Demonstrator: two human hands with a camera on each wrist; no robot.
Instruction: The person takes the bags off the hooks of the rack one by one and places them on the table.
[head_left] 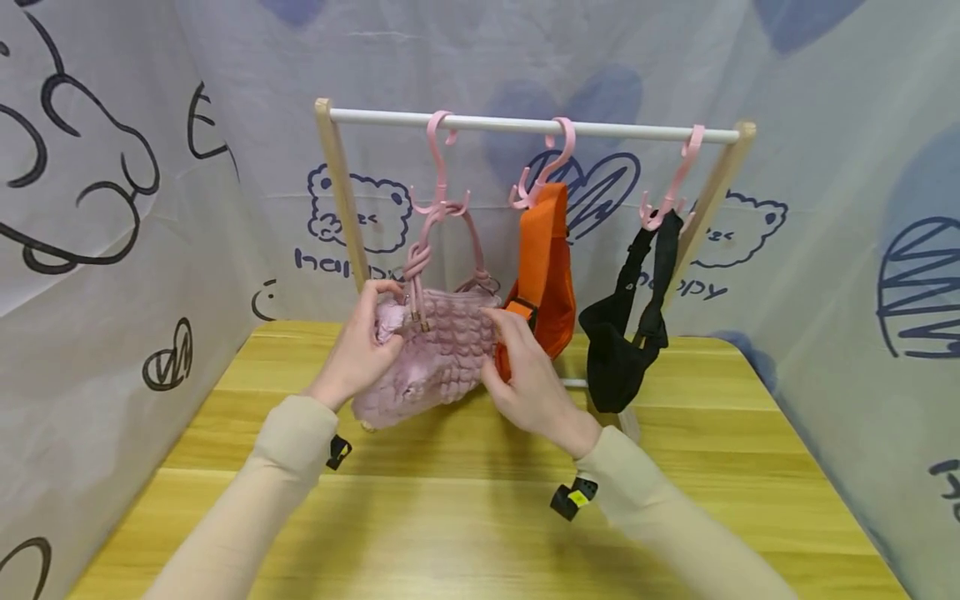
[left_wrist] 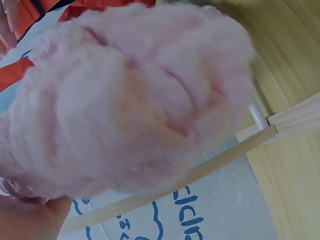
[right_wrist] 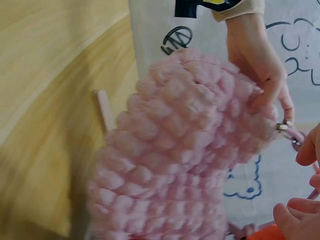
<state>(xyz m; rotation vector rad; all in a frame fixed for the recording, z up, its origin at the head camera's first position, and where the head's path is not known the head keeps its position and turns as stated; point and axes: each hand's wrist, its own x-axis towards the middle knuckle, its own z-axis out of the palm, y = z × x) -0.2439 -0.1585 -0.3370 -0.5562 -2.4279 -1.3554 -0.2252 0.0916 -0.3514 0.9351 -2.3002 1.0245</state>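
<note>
Apparently straightening the pink bag (head_left: 461, 346) on its hook (head_left: 437, 158)
Left hand (head_left: 352, 358) pinches the hanging bag's upper corner; right hand (head_left: 536, 392), thumb and fingers parted, grips nothing at its other side. Next probably calls for steadying that side.

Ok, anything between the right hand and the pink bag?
Nothing visible: the right hand is close beside the pink bag. In the head view, the orange bag hangs behind that hand, not between them.
</note>
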